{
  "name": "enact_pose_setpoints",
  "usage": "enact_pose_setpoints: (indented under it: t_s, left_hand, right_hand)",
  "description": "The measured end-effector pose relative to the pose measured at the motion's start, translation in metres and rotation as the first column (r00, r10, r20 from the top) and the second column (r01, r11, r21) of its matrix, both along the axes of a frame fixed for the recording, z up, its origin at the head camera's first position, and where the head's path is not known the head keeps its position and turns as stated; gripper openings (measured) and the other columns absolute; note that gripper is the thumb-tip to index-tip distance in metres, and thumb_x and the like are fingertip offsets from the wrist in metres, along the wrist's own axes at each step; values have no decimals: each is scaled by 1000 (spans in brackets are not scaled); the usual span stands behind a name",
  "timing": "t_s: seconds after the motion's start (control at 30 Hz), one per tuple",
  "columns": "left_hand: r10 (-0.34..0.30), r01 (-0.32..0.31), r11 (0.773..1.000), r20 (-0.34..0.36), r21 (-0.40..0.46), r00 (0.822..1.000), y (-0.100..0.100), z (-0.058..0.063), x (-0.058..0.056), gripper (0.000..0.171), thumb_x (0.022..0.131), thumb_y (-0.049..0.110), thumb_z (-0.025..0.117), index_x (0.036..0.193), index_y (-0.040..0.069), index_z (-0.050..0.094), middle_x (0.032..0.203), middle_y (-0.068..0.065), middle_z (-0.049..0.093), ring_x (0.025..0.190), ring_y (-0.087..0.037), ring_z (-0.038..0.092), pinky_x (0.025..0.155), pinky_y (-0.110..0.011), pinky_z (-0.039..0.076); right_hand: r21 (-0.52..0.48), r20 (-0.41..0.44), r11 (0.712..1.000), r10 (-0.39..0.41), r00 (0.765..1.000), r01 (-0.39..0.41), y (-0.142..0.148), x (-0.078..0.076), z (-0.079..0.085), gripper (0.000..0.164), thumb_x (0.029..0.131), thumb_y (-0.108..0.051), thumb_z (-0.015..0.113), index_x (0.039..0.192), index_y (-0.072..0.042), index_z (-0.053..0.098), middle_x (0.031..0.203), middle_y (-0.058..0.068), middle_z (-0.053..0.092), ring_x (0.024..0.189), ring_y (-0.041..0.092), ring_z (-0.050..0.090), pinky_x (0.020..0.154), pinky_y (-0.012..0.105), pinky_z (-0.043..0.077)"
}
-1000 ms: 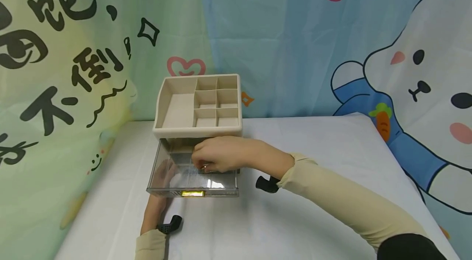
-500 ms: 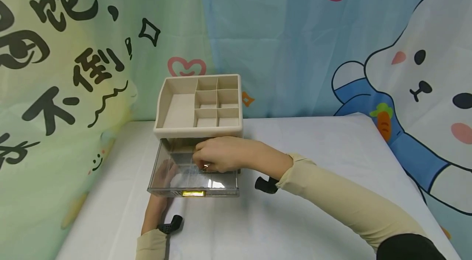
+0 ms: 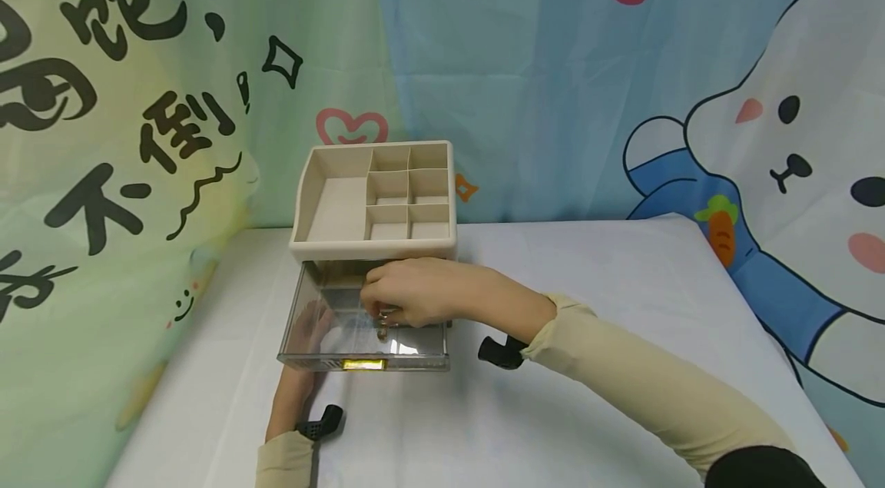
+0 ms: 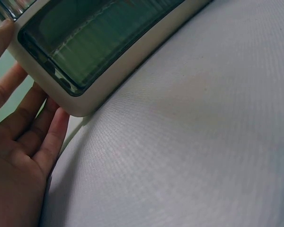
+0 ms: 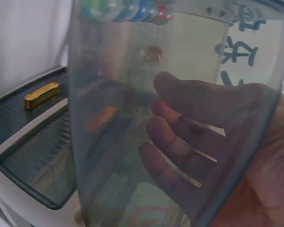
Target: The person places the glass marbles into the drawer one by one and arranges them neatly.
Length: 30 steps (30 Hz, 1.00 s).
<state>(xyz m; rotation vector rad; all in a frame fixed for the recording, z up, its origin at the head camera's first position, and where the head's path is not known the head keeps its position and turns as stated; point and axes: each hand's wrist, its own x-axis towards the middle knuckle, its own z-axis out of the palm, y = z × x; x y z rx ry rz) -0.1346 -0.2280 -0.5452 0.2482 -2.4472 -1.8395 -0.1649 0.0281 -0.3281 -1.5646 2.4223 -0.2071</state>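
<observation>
A beige desktop drawer organizer (image 3: 373, 249) stands with a clear drawer (image 3: 297, 357) pulled out. Inside that drawer is my right hand (image 3: 415, 292), palm down with fingers loosely bent. A small reddish-brown bead (image 3: 382, 334) shows just beyond the fingertips. Through the clear wall in the right wrist view, the same bead (image 5: 153, 55) is apart from the thumb and fingers. Several coloured beads (image 5: 128, 10) lie along the drawer bottom, green, blue and red. My left hand (image 4: 23, 151) touches the organizer's side with extended fingers, its thumb at the drawer edge.
A yellow handle (image 3: 362, 364) is on the drawer's front. Below it, the organizer has a closed dark drawer (image 4: 104, 47). Divided compartments (image 3: 408, 188) form the top. White cloth (image 3: 553, 273) covers the table, and a printed curtain (image 3: 498, 73) hangs behind.
The reddish-brown bead has come out from under my right fingertips and shows below them in the drawer. Both hands stay almost in place.
</observation>
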Motion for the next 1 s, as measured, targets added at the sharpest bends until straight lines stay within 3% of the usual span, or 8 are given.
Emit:
enact_pose_setpoints:
  t_s: [0.13,0.3,0.5,0.7,1.0]
  left_hand:
    - [-1,1,1000,17,-2,1000,1,2,1,54,104,43,55,147,10,55,147,-17,59,134,-29,54,117,-52,38]
    - [6,-6,999,-6,-37,1000,0,1,0,50,104,45,55,142,13,60,141,-13,64,126,-22,57,113,-47,42]
    - [13,-13,998,0,-64,1000,0,-2,-1,53,103,51,56,143,17,60,142,-10,64,126,-20,59,117,-48,40]
    - [9,-9,1000,-3,-22,1000,-1,-4,-1,49,103,46,57,142,16,60,141,-11,64,122,-18,58,116,-46,40]
    - [3,-3,1000,18,11,1000,-1,-3,-1,53,103,48,58,146,17,57,148,-11,60,135,-25,54,124,-52,32]
  right_hand:
    - [-47,9,999,-2,1000,2,4,3,3,12,100,-20,72,111,-18,71,116,-5,68,111,11,66,93,27,54]
    - [-90,32,996,-11,999,14,10,6,7,10,99,-21,73,109,-18,70,114,-4,69,110,12,65,95,28,53]
    - [-147,77,988,-25,997,36,19,10,11,12,100,-19,72,111,-16,71,113,-1,70,109,13,65,95,26,53]
    - [-214,132,975,-33,991,61,28,14,12,16,100,-16,71,115,-12,70,115,1,70,109,14,66,96,22,53]
    - [-305,159,943,-85,984,131,46,24,16,16,101,-18,70,117,-17,71,115,-6,68,102,9,62,92,23,53]
